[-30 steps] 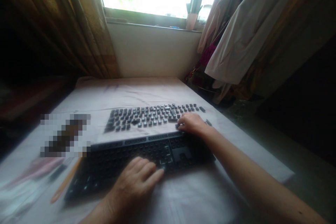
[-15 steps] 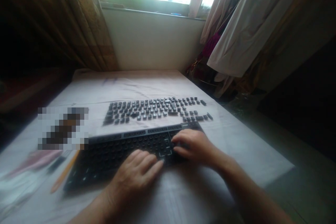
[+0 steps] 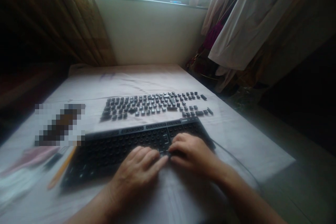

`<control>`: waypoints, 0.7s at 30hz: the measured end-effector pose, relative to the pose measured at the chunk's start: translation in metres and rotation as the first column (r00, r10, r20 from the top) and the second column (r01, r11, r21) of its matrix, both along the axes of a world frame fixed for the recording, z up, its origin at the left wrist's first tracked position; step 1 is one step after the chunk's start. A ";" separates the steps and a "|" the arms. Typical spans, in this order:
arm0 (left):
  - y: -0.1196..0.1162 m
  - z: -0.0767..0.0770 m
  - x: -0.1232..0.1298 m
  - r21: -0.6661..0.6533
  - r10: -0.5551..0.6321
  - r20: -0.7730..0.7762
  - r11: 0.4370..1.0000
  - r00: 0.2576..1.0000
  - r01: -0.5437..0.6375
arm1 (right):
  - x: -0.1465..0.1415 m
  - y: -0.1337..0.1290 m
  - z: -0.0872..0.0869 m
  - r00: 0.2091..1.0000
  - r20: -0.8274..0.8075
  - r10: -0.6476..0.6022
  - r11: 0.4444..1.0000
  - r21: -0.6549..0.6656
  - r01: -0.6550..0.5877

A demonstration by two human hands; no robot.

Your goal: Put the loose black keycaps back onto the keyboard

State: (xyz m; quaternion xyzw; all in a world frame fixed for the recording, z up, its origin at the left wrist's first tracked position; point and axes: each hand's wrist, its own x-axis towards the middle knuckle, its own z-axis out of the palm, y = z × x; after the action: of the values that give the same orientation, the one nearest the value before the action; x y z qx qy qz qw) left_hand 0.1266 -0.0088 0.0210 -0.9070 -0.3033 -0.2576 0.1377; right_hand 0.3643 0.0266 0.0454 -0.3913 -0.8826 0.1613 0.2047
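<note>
A black keyboard (image 3: 105,150) lies at a slant on the cloth-covered table, its keys off and rows of key sockets showing. My left hand (image 3: 139,168) rests on its front part, fingers lying over the sockets and thumb stretched to the right. Close beside it, my right hand (image 3: 193,152) is bent over the keyboard's right part, fingers curled together towards the thumb. What its fingertips hold, if anything, is hidden. Loose black keycaps (image 3: 149,105) stand in rows behind the keyboard, set out like a key layout.
An orange stick-like thing (image 3: 61,168) lies left of the keyboard, near a pink and white cloth (image 3: 34,161). A blurred-out item (image 3: 60,124) lies behind them. The keyboard's cable (image 3: 236,161) trails right across the table (image 3: 252,147). Clothes (image 3: 246,31) hang beyond the right edge.
My right hand has shifted left and towards me over the keyboard, closer to my left thumb. More of the keyboard's right end and the cable now show. The view has tilted slightly down.
</note>
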 end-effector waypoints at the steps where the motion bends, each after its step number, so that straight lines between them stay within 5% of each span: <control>1: 0.000 0.000 0.001 -0.001 0.001 -0.003 1.000 1.000 -0.001 | 0.000 0.000 0.001 1.000 0.006 -0.003 1.000 -0.020 0.003; 21: 0.003 -0.002 0.002 -0.049 -0.006 -0.011 0.999 1.000 0.005 | 0.003 0.001 -0.004 1.000 0.003 -0.007 1.000 0.008 0.007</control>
State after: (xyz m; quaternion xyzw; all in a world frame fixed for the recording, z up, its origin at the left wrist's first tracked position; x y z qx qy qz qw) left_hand 0.1288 -0.0060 0.0193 -0.9124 -0.3062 -0.2453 0.1166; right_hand 0.3674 0.0279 0.0418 -0.3936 -0.8823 0.1563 0.2055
